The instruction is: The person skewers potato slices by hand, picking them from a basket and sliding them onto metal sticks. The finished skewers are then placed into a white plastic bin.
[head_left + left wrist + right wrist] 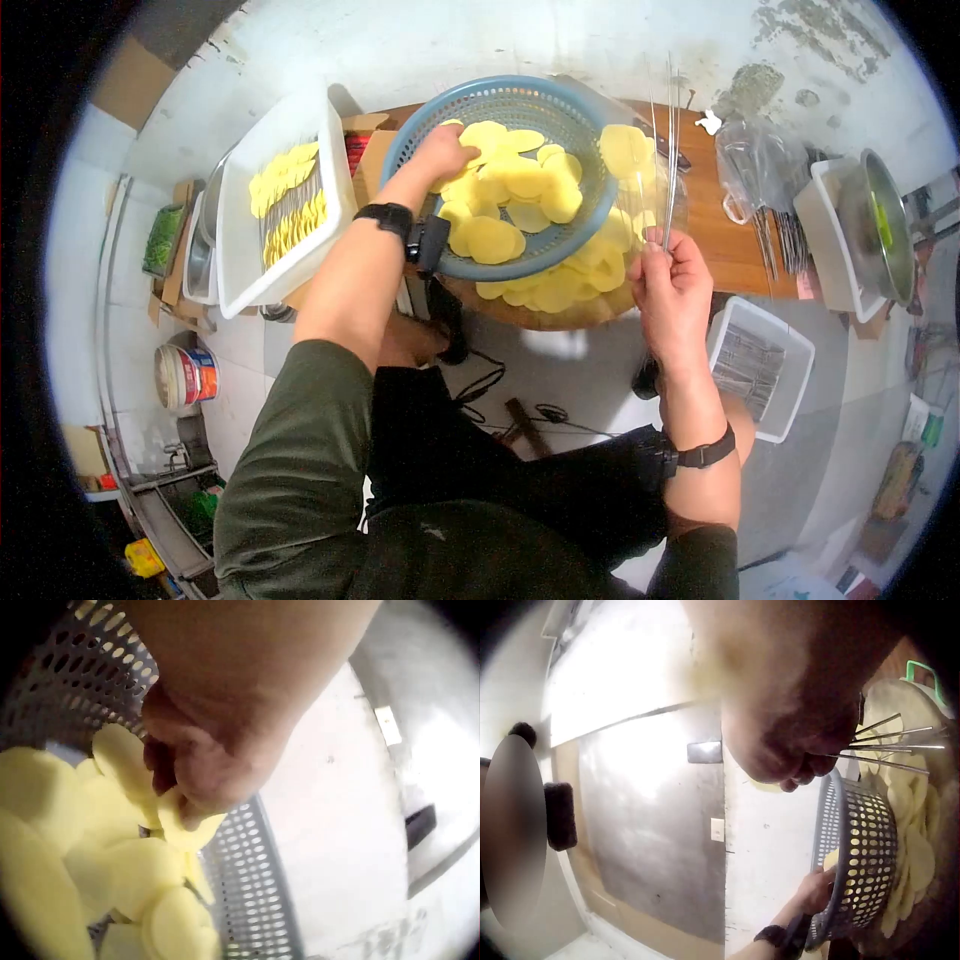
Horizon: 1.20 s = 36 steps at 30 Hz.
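A grey-blue plastic basket (600, 215) full of thin yellow potato slices (525, 175) stands tilted in front of the person. Inside its left side, the left hand (443, 155) has its fingers curled and its thumb against a potato slice (191, 832) near the rim, pinching it. The right hand (675, 285), right of the basket, grips several thin metal skewers (670, 140) between thumb and fingers. Their bare shafts stick out past the fingers in the right wrist view. More potato slices (570, 285) lie beneath and beside the basket.
At left, a white bin (335, 200) holds skewers threaded with folded yellow slices. Further right on the wooden table (705, 210) are a clear plastic bag (760, 160), loose skewers and a metal bowl (885, 225). A white tray (800, 390) of skewers sits lower right.
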Motion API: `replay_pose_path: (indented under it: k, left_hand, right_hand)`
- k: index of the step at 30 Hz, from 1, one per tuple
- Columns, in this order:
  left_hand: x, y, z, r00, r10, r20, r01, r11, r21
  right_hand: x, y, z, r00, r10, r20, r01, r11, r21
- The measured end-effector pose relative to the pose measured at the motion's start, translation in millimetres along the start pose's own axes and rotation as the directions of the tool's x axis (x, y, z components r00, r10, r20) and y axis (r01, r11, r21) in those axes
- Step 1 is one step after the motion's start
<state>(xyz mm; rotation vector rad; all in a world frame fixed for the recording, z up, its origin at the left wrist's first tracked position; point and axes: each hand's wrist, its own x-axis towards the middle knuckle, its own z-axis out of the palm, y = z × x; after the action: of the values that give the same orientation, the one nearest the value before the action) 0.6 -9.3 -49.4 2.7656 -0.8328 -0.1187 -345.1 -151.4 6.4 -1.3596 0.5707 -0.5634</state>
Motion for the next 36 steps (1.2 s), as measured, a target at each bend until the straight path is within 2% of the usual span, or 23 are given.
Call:
replay_pose_path:
  k: [1,2,3,4,6,8,10,13,17,19,22,23,25,28,32,34,36]
  left_hand:
    - [-4,1,-9,0.998,-0.01,0.062,0.025,0.968,-0.25]
    - [-13,6,-21,0.992,-0.006,0.124,0.065,0.874,-0.482]
    - [-22,13,-32,0.971,-0.075,0.228,0.205,0.75,-0.629]
    - [-35,21,-40,0.972,-0.078,0.223,0.204,0.752,-0.627]
    - [-59,32,-55,0.966,-0.056,0.253,0.257,0.305,-0.917]
    - [-83,45,-75,0.976,-0.054,0.211,0.218,0.274,-0.937]
    - [-101,46,-78,0.984,-0.052,0.17,0.177,0.234,-0.956]
    - [-116,40,-71,0.993,0.007,0.116,0.114,0.115,-0.987]
    - [-112,34,-62,0.993,0.044,0.114,0.111,0.056,-0.992]
    - [-104,31,-57,0.99,0.123,0.071,0.067,0.029,-0.997]
    - [-98,35,-53,0.988,0.151,0.029,0.037,-0.045,-0.998]
    - [-97,37,-54,0.988,0.15,0.027,0.035,-0.05,-0.998]
    - [-97,41,-58,0.996,0.021,0.083,0.085,-0.125,-0.989]
    - [-100,37,-68,0.992,0.067,0.109,0.121,-0.207,-0.971]
    - [-96,28,-63,0.997,0.062,0.048,0.058,-0.17,-0.984]
    - [-97,29,-64,0.996,0.084,0.032,0.044,-0.155,-0.987]
    - [-95,29,-61,0.996,0.082,0.033,0.046,-0.158,-0.986]
  right_hand:
    - [0,2,0,1.0,-0.004,0.008,0.004,1.0,0.021]
    - [-1,4,0,1.0,-0.005,0.007,0.005,1.0,0.026]
    - [-2,6,0,1.0,0.01,0.022,-0.01,1.0,-0.012]
    - [-3,8,3,0.999,0.026,0.041,-0.023,0.999,-0.049]
    - [-6,15,11,0.997,0.028,0.077,-0.022,0.997,-0.073]
    - [-12,17,20,0.993,0.035,0.117,-0.023,0.994,-0.104]
    - [-19,16,27,0.98,0.103,0.172,-0.078,0.986,-0.15]
    - [-24,30,29,0.964,0.09,0.25,-0.035,0.976,-0.217]
    - [-29,32,34,0.954,0.157,0.253,-0.092,0.963,-0.252]
    - [-28,33,35,0.953,0.169,0.252,-0.102,0.961,-0.258]
    - [-28,32,38,0.952,0.192,0.24,-0.136,0.963,-0.231]
    - [-28,33,40,0.952,0.191,0.241,-0.133,0.963,-0.236]
    - [-29,36,42,0.961,0.148,0.234,-0.087,0.964,-0.252]
    - [-30,33,46,0.957,0.167,0.238,-0.098,0.957,-0.274]
    - [-31,38,45,0.961,0.132,0.243,-0.081,0.974,-0.211]
    - [-32,36,43,0.968,0.149,0.203,-0.129,0.985,-0.113]
    - [-31,38,41,0.968,0.137,0.21,-0.111,0.985,-0.13]
